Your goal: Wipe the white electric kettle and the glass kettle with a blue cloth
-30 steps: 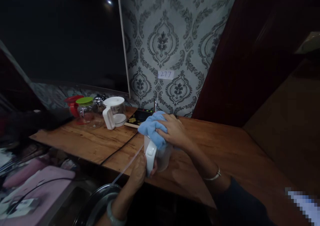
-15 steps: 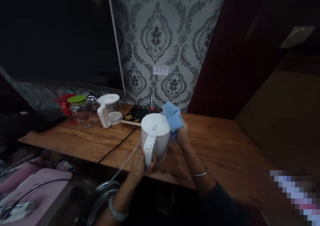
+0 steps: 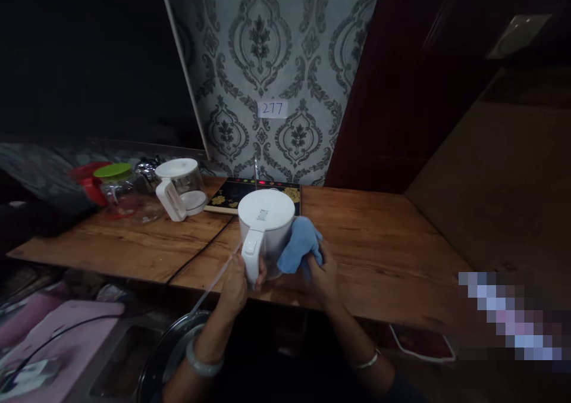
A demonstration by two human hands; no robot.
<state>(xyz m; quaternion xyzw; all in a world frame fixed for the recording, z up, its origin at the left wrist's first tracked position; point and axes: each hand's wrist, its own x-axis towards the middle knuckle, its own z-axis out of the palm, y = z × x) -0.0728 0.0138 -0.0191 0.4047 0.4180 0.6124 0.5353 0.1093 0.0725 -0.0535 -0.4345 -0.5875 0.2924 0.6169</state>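
A white electric kettle (image 3: 266, 208) is near the front edge of the wooden counter, its handle pointing toward me. My left hand (image 3: 234, 284) is wrapped round that handle. In my right hand (image 3: 325, 275) is a light blue cloth (image 3: 301, 245), pressed against the right side of the kettle's body. The cloth covers part of the kettle wall and hides some of my right fingers. Whether the kettle's base rests on the counter, I cannot tell.
Behind the kettle lies a black tea stove (image 3: 229, 193) with gold flowers and a lit red display. To its left stand a glass jug with a white lid (image 3: 178, 168), a green-lidded jug (image 3: 113, 172) and a red-lidded one (image 3: 91, 190). A black cord (image 3: 200, 251) crosses the counter (image 3: 366, 230).
My right hand has moved the cloth down from the kettle's upper rim to its lower right side. My left hand keeps its grip on the handle. The view has shifted slightly.
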